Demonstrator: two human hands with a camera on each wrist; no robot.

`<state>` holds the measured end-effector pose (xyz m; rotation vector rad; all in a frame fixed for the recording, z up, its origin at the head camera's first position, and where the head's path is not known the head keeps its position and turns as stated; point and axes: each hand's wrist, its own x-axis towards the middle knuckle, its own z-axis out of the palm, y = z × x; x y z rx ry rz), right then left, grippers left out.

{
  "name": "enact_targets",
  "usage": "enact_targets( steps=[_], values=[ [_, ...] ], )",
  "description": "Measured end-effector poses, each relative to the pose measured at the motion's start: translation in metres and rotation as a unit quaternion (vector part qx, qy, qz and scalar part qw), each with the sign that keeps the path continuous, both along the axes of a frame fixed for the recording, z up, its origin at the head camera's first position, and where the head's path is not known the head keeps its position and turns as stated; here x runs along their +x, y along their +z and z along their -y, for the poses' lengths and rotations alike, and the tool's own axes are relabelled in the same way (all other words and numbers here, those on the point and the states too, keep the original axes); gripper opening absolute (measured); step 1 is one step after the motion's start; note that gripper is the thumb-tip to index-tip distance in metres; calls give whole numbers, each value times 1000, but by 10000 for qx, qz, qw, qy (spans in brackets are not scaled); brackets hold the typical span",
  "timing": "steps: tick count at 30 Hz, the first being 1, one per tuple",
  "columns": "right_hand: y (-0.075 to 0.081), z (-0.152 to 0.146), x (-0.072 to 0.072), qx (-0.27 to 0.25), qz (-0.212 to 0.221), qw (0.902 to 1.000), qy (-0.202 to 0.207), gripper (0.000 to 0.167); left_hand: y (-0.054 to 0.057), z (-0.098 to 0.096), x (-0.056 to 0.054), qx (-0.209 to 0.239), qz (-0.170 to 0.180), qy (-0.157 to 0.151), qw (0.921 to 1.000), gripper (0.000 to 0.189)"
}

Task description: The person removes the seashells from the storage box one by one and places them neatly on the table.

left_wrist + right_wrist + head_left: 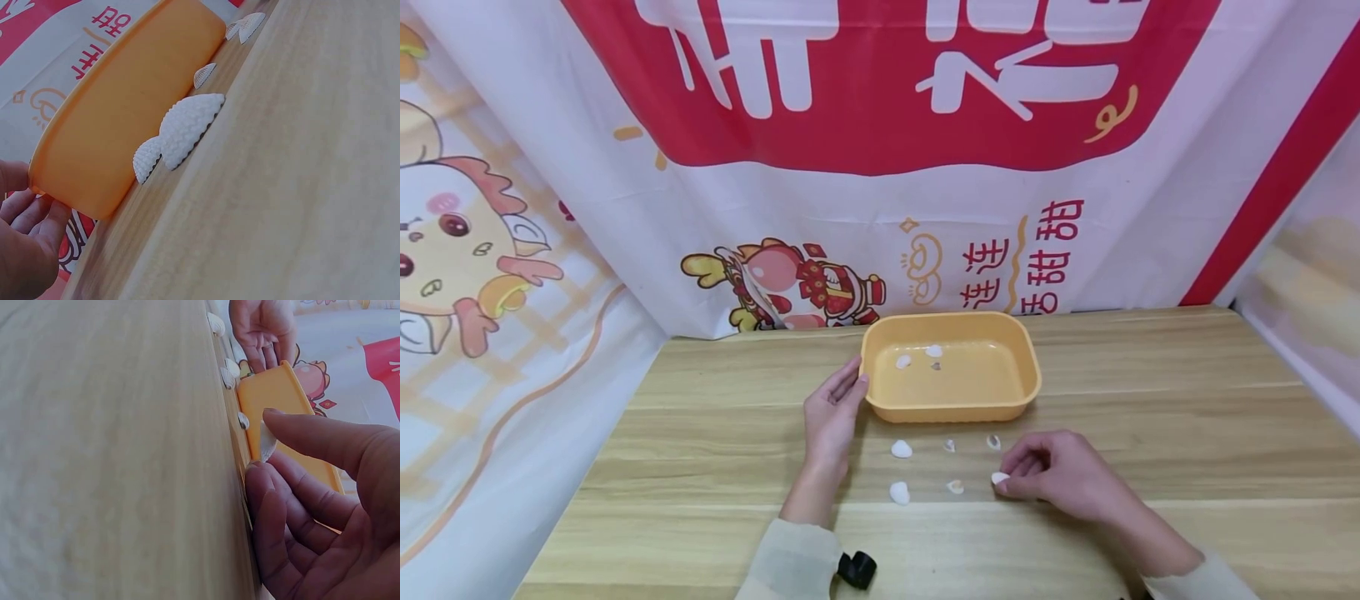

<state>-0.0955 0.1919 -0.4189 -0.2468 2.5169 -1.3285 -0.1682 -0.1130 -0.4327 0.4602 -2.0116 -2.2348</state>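
Between thumb and fingers, my right hand [1060, 473] pinches a small white seashell [267, 441] close over the table, in front of the basin's right end. My left hand [832, 410] grips the left end of a yellow-orange plastic basin [951, 412], thumb at the rim and fingers against the end wall. Inside the basin lie two white shells [934, 351] and a smaller greyish one [936, 366]. Several more shells lie on the table in front, among them a ribbed white shell [190, 125], a heart-shaped shell [899, 492] and a small hollow-side-up shell [993, 442].
The wood-grain table [715, 467] carries everything. A printed white and red cloth [865, 200] hangs right behind the basin, and more patterned cloth [512, 375] closes off the left side. A black strap [857, 570] shows by the left sleeve.
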Motion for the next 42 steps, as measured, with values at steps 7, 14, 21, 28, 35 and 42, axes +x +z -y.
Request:
enact_targets(
  steps=[7,14,21,28,35,42],
  values=[
    [-3,-1,2,129,-137,9998,44,25,-1,-1,0,-16,-14,5,10000,39],
    [-5,0,1,266,-258,9993,53,24,-1,0,0,-21,-10,13,10000,39],
    [-5,0,0,282,-385,9988,66,24,0,-1,1,-40,-4,17,10000,41],
    [-5,0,0,307,-430,9986,88,23,0,-2,1,-70,-47,71,9999,40],
    [-5,-1,0,346,-451,9984,74,23,0,-4,2,-69,-7,111,9999,40],
    [-6,-1,0,384,-436,9983,51,23,1,-4,2,-47,-46,131,9999,41]
  ],
)
